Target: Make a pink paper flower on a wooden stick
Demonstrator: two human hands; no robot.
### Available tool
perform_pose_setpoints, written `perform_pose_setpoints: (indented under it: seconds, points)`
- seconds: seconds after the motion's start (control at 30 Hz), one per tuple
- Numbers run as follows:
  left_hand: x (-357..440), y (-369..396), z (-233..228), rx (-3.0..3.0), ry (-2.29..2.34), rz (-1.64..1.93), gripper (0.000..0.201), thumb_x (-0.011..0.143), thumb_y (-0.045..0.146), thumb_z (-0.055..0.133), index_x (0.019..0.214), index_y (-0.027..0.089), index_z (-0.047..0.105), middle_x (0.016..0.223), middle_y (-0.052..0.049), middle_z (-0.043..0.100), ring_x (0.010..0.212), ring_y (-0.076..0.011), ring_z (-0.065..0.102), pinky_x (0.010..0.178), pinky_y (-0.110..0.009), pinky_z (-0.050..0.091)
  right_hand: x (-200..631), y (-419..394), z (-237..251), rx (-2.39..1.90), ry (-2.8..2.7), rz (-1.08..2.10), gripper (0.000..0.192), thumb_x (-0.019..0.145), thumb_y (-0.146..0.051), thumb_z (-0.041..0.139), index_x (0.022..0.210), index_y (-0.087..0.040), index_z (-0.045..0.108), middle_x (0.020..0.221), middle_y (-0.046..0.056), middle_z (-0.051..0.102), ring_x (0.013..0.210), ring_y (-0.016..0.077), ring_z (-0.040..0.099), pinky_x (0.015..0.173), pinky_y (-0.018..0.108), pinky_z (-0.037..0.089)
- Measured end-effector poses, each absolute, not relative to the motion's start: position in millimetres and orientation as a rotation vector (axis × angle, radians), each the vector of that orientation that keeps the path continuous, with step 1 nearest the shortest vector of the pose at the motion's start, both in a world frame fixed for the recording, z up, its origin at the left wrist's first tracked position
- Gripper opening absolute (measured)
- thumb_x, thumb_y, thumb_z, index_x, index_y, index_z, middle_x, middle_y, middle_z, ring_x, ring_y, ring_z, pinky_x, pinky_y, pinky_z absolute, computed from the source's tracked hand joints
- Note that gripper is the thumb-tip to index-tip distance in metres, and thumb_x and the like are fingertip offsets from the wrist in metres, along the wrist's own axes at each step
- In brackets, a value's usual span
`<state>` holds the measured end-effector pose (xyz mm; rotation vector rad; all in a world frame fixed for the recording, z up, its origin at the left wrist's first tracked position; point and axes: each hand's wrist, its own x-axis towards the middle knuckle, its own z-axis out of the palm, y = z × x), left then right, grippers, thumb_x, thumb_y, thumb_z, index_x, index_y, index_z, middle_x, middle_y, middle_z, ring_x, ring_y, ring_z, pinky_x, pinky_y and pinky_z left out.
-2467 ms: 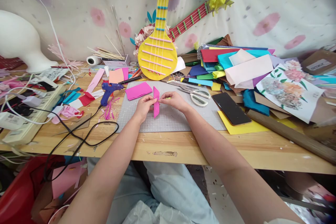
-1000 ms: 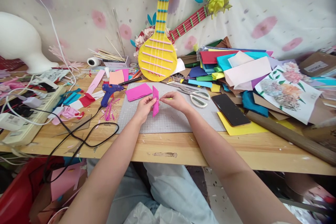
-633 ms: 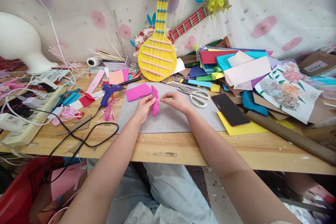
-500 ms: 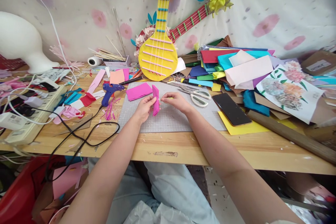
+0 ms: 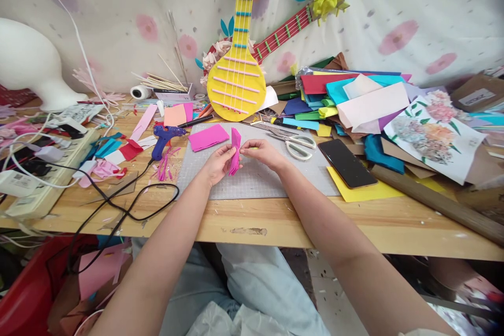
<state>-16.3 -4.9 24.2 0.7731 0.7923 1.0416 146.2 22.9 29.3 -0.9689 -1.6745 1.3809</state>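
My left hand (image 5: 219,164) pinches a narrow folded bundle of magenta paper (image 5: 235,139) around its middle, the bundle standing roughly upright with its ends fanning a little. From the other side my right hand (image 5: 264,152) comes up against the bundle, fingertips pressed together; whatever they pinch is too small to make out. Both hands are above the grey cutting mat (image 5: 271,184). Flat on the mat behind my left hand lies a stack of magenta paper sheets (image 5: 208,137). White-handled scissors (image 5: 298,149) lie to the right of my right hand.
A blue glue gun (image 5: 161,140) with its black cord (image 5: 129,210) lies to the left. A phone (image 5: 346,161) rests on yellow paper (image 5: 348,191) at right. Paper piles (image 5: 372,105) and a yellow paper-covered lute (image 5: 236,86) stand behind. A cardboard tube (image 5: 433,202) lies far right.
The magenta bundle has turned and shifted slightly right, its ends now showing more spread. My right fingertips have closed in on its side.
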Motion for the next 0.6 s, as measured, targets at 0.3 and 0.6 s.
perform_pose_setpoints:
  seconds: [0.3,0.6]
  points:
    - [-14.3,-6.5,26.0,0.813,0.831,1.037,0.03,0.066,0.025,0.069,0.09,0.018,0.051,0.065,0.004,0.06,0.055,-0.009,0.058,0.053,-0.027,0.054,143.7,18.8,32.6,-0.945,-1.66,1.331,0.028,0.06,-0.041,0.068,0.068,-0.014,0.061,0.068,-0.001,0.059,0.067,0.0103,0.049,0.072,0.026,0.038]
    - [-11.6,-3.3,21.2,0.877,0.973,1.151,0.03,0.064,0.027,0.071,0.082,0.016,0.049,0.069,0.001,0.06,0.061,-0.0101,0.059,0.058,-0.026,0.05,142.5,18.9,31.1,-0.947,-1.664,1.303,0.023,0.063,-0.037,0.065,0.069,-0.015,0.062,0.069,-0.001,0.061,0.067,0.0105,0.052,0.072,0.026,0.039]
